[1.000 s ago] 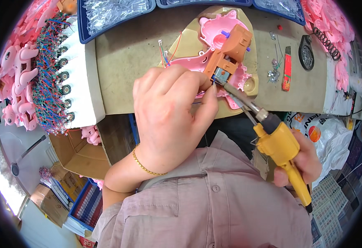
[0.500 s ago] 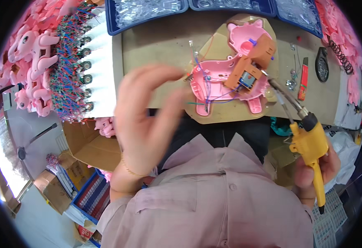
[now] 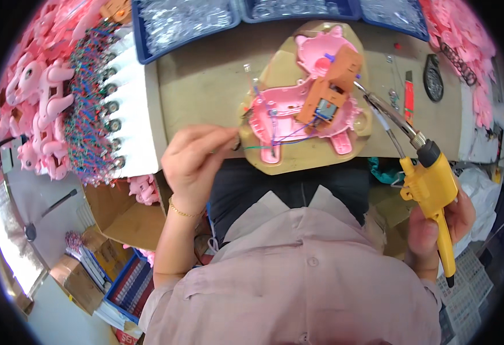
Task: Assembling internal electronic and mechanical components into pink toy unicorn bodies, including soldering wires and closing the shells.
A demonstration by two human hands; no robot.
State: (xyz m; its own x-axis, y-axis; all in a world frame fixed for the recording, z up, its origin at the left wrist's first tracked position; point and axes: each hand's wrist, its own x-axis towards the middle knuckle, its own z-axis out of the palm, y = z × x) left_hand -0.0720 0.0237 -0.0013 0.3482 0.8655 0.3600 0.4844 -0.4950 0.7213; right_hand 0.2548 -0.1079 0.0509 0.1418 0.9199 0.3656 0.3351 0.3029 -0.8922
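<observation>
The left hand hangs over the near edge of the worktop, its fingers curled and the thumb and forefinger pinched together on thin wires (green and blue, as far as the strands can be told apart) that run rightward to the pink toy shell. The shell lies open side up on a tan board in the middle of the worktop, with an orange-brown motor block set in its far right part. What the wires join inside the shell is too small to make out.

The right hand is wrapped around the grip of a yellow soldering gun, held near and to the right of the board. Its long metal tip slants far and left, ending just at the right edge of the motor block; whether it touches is hard to tell. The lower fingers are hidden behind the grip.

Along the far edge, blue trays of small clear parts are cut off by the rim. On the left a white rack carries a mass of coloured wires, with pink toy bodies beyond it, blurred by the lens bend. A black oval object and a small red tool lie at far right.
</observation>
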